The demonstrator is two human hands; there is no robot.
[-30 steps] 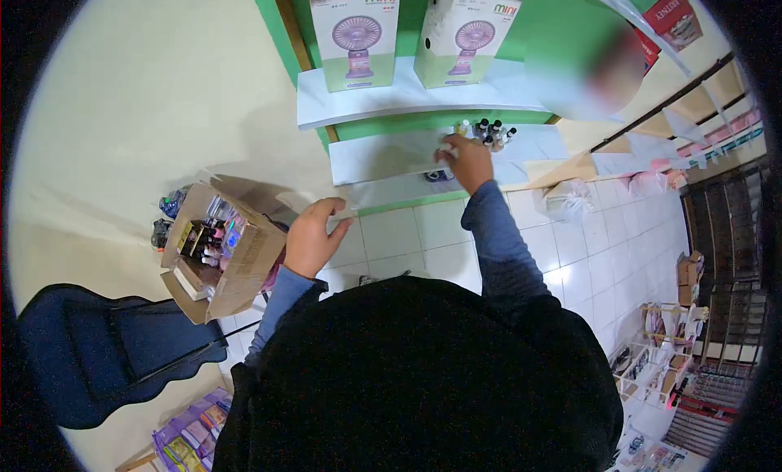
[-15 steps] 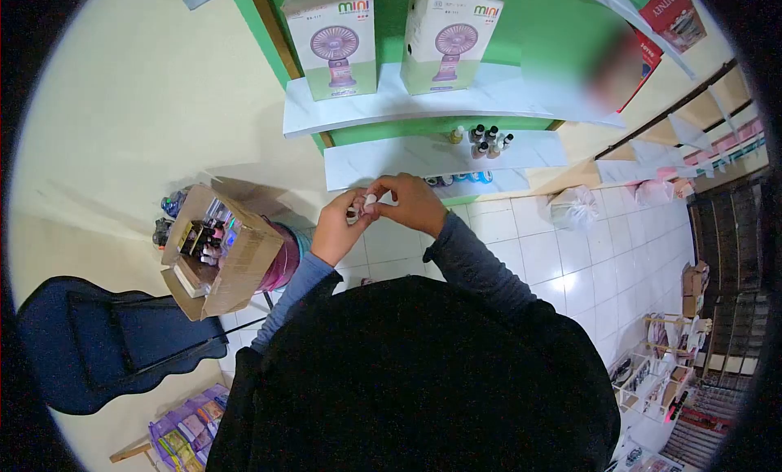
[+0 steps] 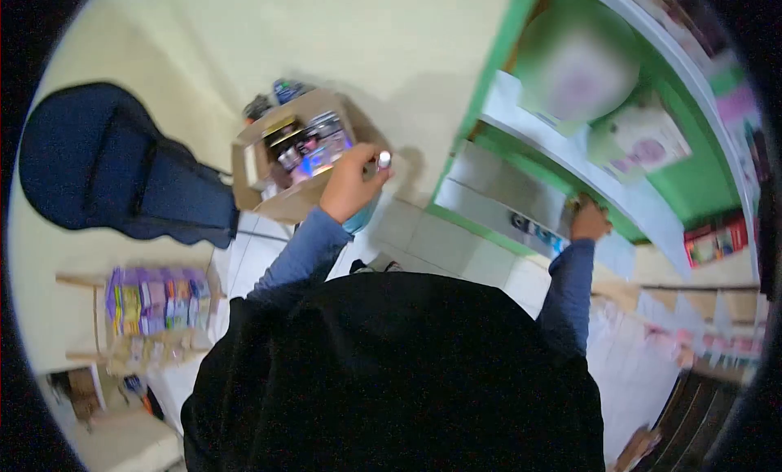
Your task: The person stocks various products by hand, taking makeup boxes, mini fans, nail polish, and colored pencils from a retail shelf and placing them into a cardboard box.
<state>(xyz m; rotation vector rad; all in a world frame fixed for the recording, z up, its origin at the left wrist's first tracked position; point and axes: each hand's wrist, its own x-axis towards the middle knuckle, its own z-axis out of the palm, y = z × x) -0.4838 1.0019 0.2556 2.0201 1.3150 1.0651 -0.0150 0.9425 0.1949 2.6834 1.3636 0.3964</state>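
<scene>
A small bottle with a white cap [image 3: 384, 159] is pinched in the fingers of my left hand [image 3: 350, 184], which is held just in front of the open cardboard box [image 3: 301, 201]. Cosmetic items [image 3: 297, 150] in shiny packs and small containers fill that box. My right hand [image 3: 590, 221] reaches onto the lower marbled shelf [image 3: 521, 183]. Its fingertips are blurred near a small yellowish item, and whether they grip anything is not visible. Blue-and-dark round items [image 3: 538, 233] sit on the level below.
Two fan boxes [image 3: 643, 142] stand on the upper shelf [image 3: 509, 101] of the green unit. A dark blue chair [image 3: 122, 162] is at the left, with a purple rack of packets [image 3: 159, 301] below it. White floor tiles [image 3: 440, 244] show between box and shelves.
My view has turned left. My hands, together on a small pale thing before, have parted: the left is by the box with the white-capped bottle, the right at the lower shelf.
</scene>
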